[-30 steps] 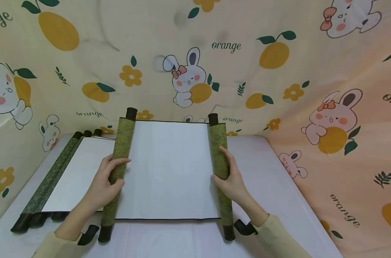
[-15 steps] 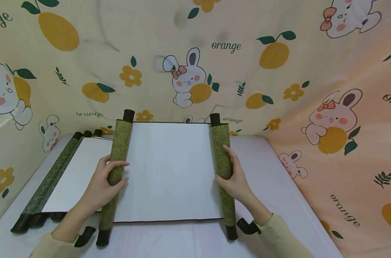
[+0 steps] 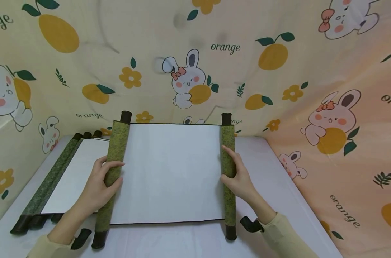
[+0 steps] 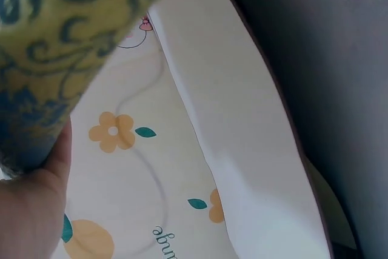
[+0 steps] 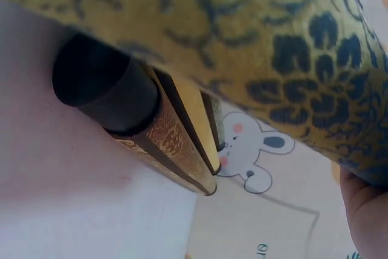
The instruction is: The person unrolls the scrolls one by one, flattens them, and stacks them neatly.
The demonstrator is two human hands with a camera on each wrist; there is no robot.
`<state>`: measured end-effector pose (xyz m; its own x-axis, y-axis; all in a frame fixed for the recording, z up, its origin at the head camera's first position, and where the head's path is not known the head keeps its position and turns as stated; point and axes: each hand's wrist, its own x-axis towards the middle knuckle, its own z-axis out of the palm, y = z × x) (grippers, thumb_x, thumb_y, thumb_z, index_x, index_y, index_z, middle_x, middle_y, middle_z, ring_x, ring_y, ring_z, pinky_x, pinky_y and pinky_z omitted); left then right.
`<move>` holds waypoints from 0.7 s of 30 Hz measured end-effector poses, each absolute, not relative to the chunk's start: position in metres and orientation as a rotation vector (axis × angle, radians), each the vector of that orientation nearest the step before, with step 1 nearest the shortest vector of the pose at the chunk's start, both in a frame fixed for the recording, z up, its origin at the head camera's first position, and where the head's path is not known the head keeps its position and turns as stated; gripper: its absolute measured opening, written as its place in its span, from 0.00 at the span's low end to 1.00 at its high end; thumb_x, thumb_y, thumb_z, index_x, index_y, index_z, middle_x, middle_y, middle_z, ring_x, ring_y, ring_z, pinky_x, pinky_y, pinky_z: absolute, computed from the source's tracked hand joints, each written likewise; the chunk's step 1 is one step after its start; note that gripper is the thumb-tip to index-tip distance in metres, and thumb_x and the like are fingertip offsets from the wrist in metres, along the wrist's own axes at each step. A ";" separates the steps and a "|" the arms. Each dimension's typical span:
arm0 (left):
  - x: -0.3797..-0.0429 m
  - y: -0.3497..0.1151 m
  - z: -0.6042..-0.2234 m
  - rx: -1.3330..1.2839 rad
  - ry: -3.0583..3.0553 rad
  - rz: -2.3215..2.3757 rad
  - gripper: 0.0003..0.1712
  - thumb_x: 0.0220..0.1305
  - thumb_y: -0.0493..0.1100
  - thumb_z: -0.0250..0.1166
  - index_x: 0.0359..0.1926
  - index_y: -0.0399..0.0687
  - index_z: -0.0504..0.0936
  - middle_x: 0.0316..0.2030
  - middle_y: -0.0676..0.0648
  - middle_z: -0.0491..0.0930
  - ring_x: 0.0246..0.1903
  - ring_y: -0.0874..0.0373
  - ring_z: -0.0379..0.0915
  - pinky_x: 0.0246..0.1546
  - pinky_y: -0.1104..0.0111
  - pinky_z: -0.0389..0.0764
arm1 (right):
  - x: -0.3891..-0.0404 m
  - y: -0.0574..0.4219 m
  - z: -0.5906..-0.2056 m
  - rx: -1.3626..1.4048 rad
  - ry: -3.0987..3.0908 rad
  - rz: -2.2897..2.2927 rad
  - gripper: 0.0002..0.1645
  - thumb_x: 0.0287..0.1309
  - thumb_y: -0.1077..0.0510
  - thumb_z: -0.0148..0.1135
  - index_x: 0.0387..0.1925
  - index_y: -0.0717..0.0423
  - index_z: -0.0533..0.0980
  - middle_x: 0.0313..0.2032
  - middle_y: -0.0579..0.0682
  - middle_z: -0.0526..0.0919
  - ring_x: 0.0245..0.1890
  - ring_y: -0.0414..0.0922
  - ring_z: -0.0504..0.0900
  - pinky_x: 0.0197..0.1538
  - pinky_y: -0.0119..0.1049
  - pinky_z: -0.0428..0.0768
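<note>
A hanging scroll (image 3: pixel 173 172) is spread partly open between two rolled ends, its blank white face upward. My left hand (image 3: pixel 97 188) grips the left roll (image 3: pixel 118 141), thumb and fingers around its green-yellow brocade. Opposite it, my right hand (image 3: pixel 240 179) holds the right roll (image 3: pixel 228 138) in the same way. Black knobs cap both rolls at top and bottom. Close up, the brocade (image 4: pixel 54 40) in the left wrist view is yellow with a blue pattern; in the right wrist view the patterned roll (image 5: pixel 242 59) fills the upper part. Most of each hand is hidden there.
Another scroll (image 3: pixel 66 179) with a white sheet and dark green rolls lies at the left, partly behind the held one. A black knob (image 5: pixel 97 71) on a brown patterned roll shows in the right wrist view. Printed cloth (image 3: pixel 169 28) backs the white table (image 3: pixel 263 161).
My hands have moved apart, the left roll leftward and slightly nearer, the right roll rightward. More white sheet shows between them. The right roll stands more upright in the head view.
</note>
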<state>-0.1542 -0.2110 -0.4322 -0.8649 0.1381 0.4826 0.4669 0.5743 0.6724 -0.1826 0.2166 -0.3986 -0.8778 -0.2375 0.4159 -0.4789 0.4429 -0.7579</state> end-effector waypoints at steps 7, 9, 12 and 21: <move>-0.153 -0.214 -0.435 -0.511 -2.431 -1.144 0.28 0.56 0.30 0.65 0.58 0.47 0.72 0.63 0.30 0.53 0.61 0.30 0.52 0.49 0.37 0.59 | -0.190 0.218 -0.406 0.585 -2.455 1.437 0.51 0.49 0.67 0.69 0.69 0.32 0.57 0.64 0.43 0.61 0.60 0.44 0.64 0.55 0.46 0.67; -0.153 -0.216 -0.436 -0.502 -2.440 -1.129 0.28 0.57 0.31 0.65 0.59 0.48 0.72 0.64 0.31 0.54 0.62 0.29 0.51 0.50 0.36 0.59 | -0.188 0.217 -0.405 0.594 -2.453 1.431 0.51 0.50 0.66 0.70 0.70 0.34 0.56 0.65 0.44 0.60 0.62 0.45 0.63 0.57 0.46 0.67; -0.152 -0.220 -0.435 -0.490 -2.448 -1.114 0.28 0.57 0.32 0.66 0.59 0.49 0.72 0.64 0.32 0.56 0.64 0.29 0.49 0.50 0.34 0.58 | -0.182 0.216 -0.395 0.616 -2.423 1.431 0.50 0.50 0.70 0.68 0.70 0.42 0.56 0.67 0.48 0.60 0.63 0.49 0.63 0.57 0.39 0.68; -0.149 -0.228 -0.432 -0.473 -2.402 -0.988 0.30 0.48 0.29 0.70 0.55 0.49 0.75 0.60 0.37 0.63 0.59 0.36 0.60 0.36 0.68 0.70 | -0.176 0.216 -0.377 0.683 -2.370 1.443 0.50 0.47 0.77 0.62 0.71 0.54 0.55 0.68 0.55 0.58 0.68 0.49 0.56 0.60 0.23 0.60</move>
